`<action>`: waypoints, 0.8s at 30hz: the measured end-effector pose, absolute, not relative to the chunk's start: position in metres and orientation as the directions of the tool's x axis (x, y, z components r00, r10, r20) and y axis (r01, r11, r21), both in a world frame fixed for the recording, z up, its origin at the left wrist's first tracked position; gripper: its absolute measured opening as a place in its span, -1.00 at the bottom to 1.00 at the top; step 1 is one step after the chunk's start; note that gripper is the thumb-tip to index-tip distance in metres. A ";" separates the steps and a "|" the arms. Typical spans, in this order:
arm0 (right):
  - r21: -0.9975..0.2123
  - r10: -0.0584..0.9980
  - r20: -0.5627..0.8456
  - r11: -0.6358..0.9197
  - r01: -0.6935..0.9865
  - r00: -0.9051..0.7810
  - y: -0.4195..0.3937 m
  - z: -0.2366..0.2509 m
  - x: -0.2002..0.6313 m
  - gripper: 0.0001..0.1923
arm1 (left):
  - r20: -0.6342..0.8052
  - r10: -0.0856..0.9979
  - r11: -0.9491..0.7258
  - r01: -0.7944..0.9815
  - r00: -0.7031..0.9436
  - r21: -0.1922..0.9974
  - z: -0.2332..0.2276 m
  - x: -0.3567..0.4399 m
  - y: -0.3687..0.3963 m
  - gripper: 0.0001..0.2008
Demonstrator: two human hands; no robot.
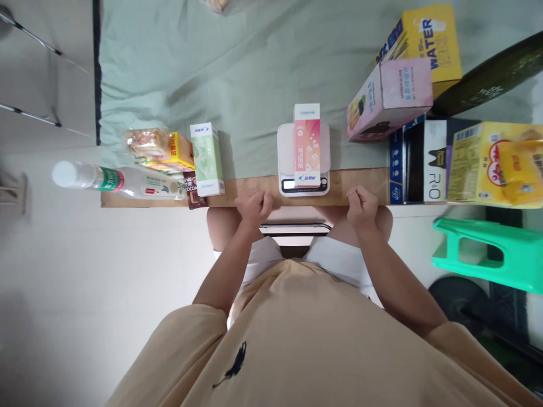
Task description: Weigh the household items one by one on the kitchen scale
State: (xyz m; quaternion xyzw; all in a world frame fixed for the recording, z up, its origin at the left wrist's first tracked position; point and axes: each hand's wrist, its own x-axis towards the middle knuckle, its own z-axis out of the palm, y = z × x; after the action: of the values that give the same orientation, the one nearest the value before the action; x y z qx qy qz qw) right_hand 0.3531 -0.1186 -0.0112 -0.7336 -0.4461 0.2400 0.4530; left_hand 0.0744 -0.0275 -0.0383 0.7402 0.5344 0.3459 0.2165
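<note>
A pink and white carton (307, 148) rests on a white kitchen scale (285, 152), partly covering the dark display strip at its near side. My left hand (255, 206) is closed in a fist at the table's front edge, left of the scale, holding nothing I can see. To the scale's right, my right hand (362, 207) makes another fist on the same edge, with nothing showing in it. Neither hand touches the scale. A green and white carton (206, 158) stands left of my left hand.
On the left lie a clear bottle (139, 182), a brown cocoa packet (193, 189) and wrapped snacks (148, 142). At right stand a pink box (405, 85), a yellow WATER box (441, 42), a dark bottle (492, 76) and a yellow package (487, 164). A green stool (449, 254) is below.
</note>
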 end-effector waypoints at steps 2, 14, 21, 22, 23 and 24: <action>-0.869 0.870 0.064 -0.193 0.456 0.490 -0.118 -0.012 0.350 -0.71 | 0.265 0.938 -0.344 0.671 0.222 0.657 -0.038 0.077 -0.029 -0.53; -0.822 0.872 0.041 -0.248 0.512 0.488 -0.119 -0.013 0.347 -0.60 | 0.172 0.947 -0.320 0.781 0.270 0.537 -0.034 0.081 -0.029 -0.55; -0.833 0.879 0.042 -0.232 0.503 0.476 -0.119 -0.016 0.347 -0.62 | 0.150 0.953 -0.302 0.798 0.262 0.521 -0.037 0.082 -0.030 -0.56; -0.835 0.879 0.043 -0.229 0.500 0.474 -0.119 -0.017 0.347 -0.62 | 0.147 0.954 -0.298 0.800 0.259 0.521 -0.037 0.082 -0.030 -0.56; -0.837 0.879 0.045 -0.226 0.498 0.474 -0.119 -0.017 0.347 -0.62 | 0.144 0.956 -0.294 0.801 0.257 0.522 -0.037 0.082 -0.029 -0.56; -0.839 0.879 0.047 -0.223 0.496 0.475 -0.119 -0.017 0.347 -0.61 | 0.140 0.957 -0.290 0.802 0.255 0.523 -0.037 0.083 -0.029 -0.56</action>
State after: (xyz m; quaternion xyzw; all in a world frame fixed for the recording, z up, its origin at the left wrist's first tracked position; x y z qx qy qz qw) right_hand 0.3466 -0.1186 -0.0172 -0.7483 -0.4593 0.2272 0.4213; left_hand 0.0826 -0.0292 -0.0374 0.7723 0.5692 0.2203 0.1761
